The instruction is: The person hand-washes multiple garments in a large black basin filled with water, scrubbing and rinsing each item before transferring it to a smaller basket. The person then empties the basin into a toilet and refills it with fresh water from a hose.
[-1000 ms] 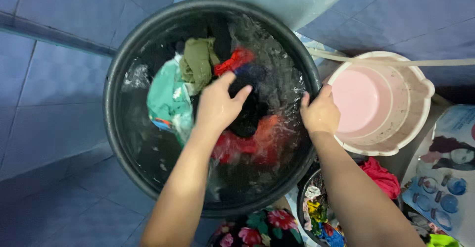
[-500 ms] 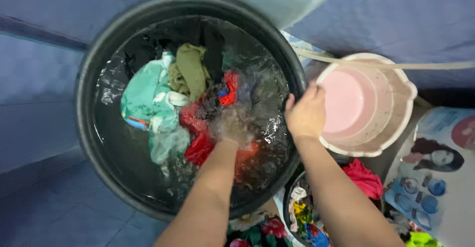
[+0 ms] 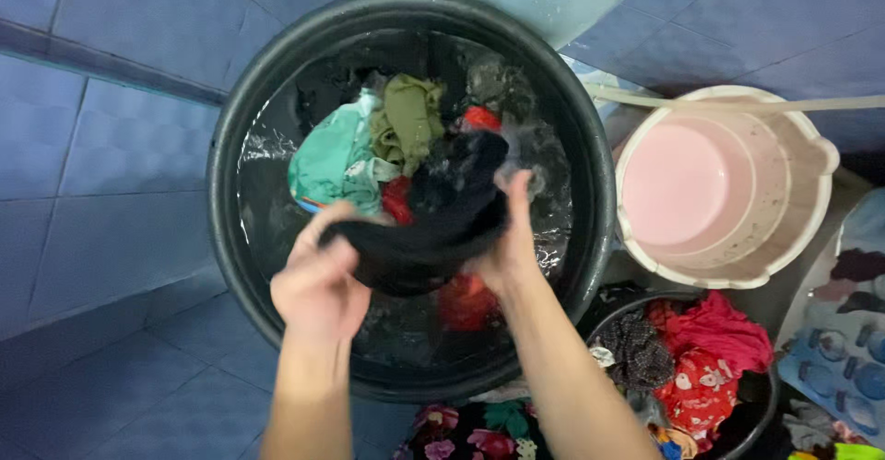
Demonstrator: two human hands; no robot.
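Note:
A wet black garment (image 3: 441, 204) is lifted above the water of a large black basin (image 3: 230, 137). My left hand (image 3: 318, 280) grips its near left edge and my right hand (image 3: 507, 239) grips its right side. Other clothes soak behind it: a teal piece (image 3: 332, 160), an olive green one (image 3: 406, 119) and red cloth (image 3: 466, 301) under the water.
A pink bucket (image 3: 811, 211) holding pale pink liquid stands to the right, with a thin hose (image 3: 737, 105) across its rim. A smaller dark basin (image 3: 608, 317) with mixed coloured clothes sits at the lower right. Blue tiles (image 3: 101, 239) surround everything.
My left hand came out of the water with the black garment. My right hand left the basin's rim and took hold of the garment's other side.

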